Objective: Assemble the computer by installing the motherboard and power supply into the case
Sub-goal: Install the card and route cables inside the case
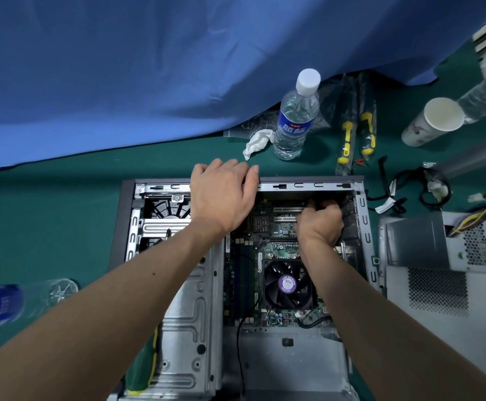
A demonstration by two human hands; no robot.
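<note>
Head cam, looking down on green desk (62, 215). Open PC case (364, 224) lies on its side in the middle, open side up.

Motherboard (253, 256) sits inside the case, right half, w/ CPU fan (288, 285) near its lower centre. Drive cage (189, 314) fills the case's left half; a front fan (163, 208) shows at upper left of the case interior.

Left hand (221, 195) rests on the case's far top rail, fingers curled over the edge, gripping it.

Right hand (318, 224) is down inside the case at the motherboard's upper right, near the rear wall, fingers curled tight round something dark. Can't tell exactly what it holds.

Power supply (450, 244) is outside the case, on the desk just beside its right wall, w/ yellow and black wires (484, 206) coming off its far end.

Behind the case: water bottle (295, 117) standing upright, crumpled tissue (257, 141) just left of it, two yellow-black screwdrivers (357, 131) to its right, paper cup (432, 121) lying tilted further right. Loose black cables (409, 186) near the case's far right corner. Another bottle (10, 305) lies at the left edge, blurred. Green-handled tool (142, 369) at the case's near left corner. Blue cloth (149, 68) covers the back.
</note>
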